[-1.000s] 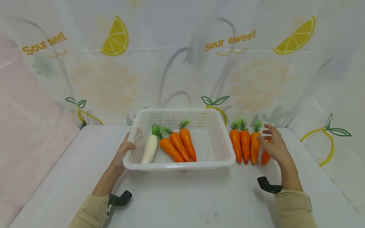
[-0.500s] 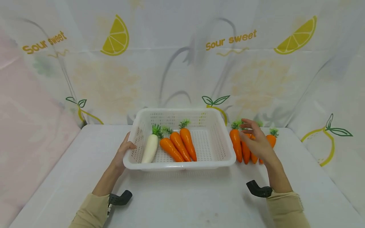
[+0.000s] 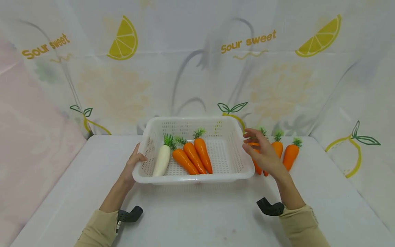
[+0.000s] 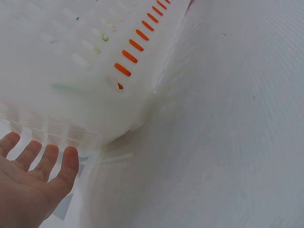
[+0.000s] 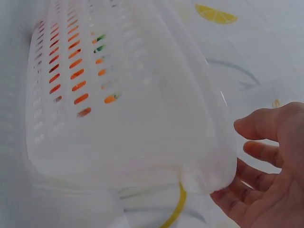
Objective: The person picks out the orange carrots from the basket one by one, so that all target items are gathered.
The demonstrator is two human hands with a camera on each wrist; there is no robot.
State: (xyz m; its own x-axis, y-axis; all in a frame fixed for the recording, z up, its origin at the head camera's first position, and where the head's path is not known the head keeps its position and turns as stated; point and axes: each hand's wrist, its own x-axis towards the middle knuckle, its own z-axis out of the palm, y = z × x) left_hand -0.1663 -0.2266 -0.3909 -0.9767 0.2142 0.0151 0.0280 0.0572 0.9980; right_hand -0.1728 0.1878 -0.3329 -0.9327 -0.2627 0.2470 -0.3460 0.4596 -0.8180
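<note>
A white plastic basket (image 3: 192, 179) stands in the middle of the table, holding a white radish (image 3: 162, 160) and three carrots (image 3: 203, 154) with green tops. My left hand (image 3: 132, 168) grips its left rim, thumb over the edge and fingers against the outer wall (image 4: 80, 137). At the basket's right end, my right hand (image 3: 263, 154) is half spread with its fingertips right at the rim (image 5: 232, 161); it grips nothing. Several more carrots (image 3: 291, 156) lie in a row right of the basket, some partly hidden behind the right hand.
A white table (image 3: 197, 216) lies under everything. Behind it hangs a pale curtain (image 3: 172, 75) printed with lemons and lettering, and a pinkish cloth (image 3: 37, 130) covers the left side. Black camera mounts (image 3: 270, 207) sit on both wrists.
My right hand has moved left from the far-right carrot, across the carrot row, to the basket's right rim, uncovering the rightmost carrot. The left hand and the basket stay put.
</note>
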